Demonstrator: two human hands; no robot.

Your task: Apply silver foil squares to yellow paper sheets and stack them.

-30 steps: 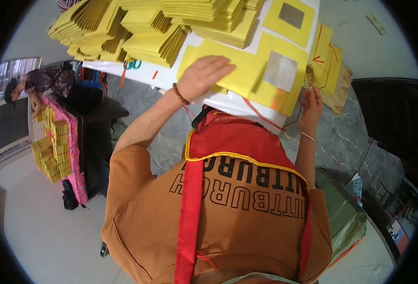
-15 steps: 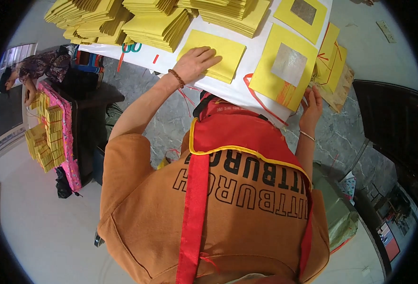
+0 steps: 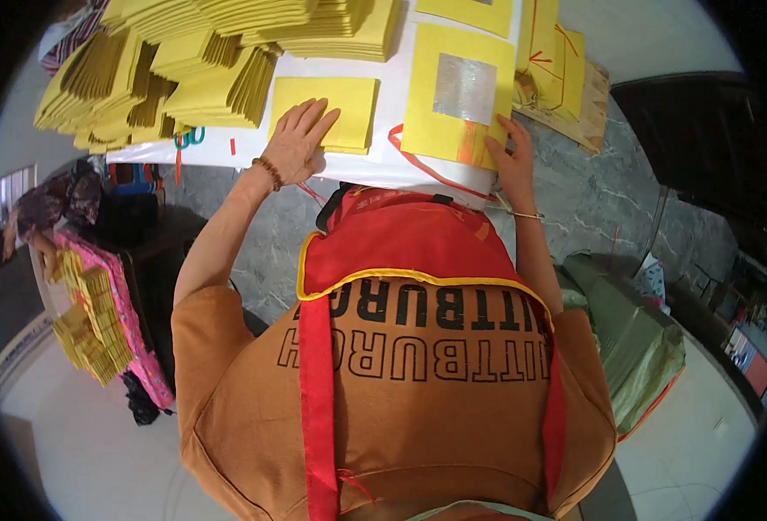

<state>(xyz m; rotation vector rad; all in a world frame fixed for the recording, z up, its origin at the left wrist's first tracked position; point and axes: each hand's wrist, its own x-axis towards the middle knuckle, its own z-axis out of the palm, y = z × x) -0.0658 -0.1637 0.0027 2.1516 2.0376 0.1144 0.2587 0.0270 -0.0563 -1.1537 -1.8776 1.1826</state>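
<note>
My left hand [image 3: 301,143] lies with its fingers spread on the near left part of a folded yellow paper pad [image 3: 347,111] on the white-covered table [image 3: 253,117]. At the right, a yellow sheet with a silvery square [image 3: 453,95] lies flat, with orange marks near its lower right corner. My right hand [image 3: 513,161] is at that corner: the thumb touches the sheet and the fingers stretch apart along its right edge. Whether any fingertip goes under the sheet cannot be seen. A red ribbon [image 3: 418,161] loops out by the sheet's near left corner.
Fanned stacks of folded yellow paper [image 3: 218,91] fill the table's far left. Green-handled scissors [image 3: 190,137] lie at its front edge. Tied yellow packets [image 3: 561,78] stand on a board at the right. A person [image 3: 62,200] works at a pink-covered table [image 3: 123,321] on the left.
The view has shifted, so the table sits further left in it. My left hand has slid toward the pad's near left, fingers wider apart. My right thumb now shows on the sheet's corner.
</note>
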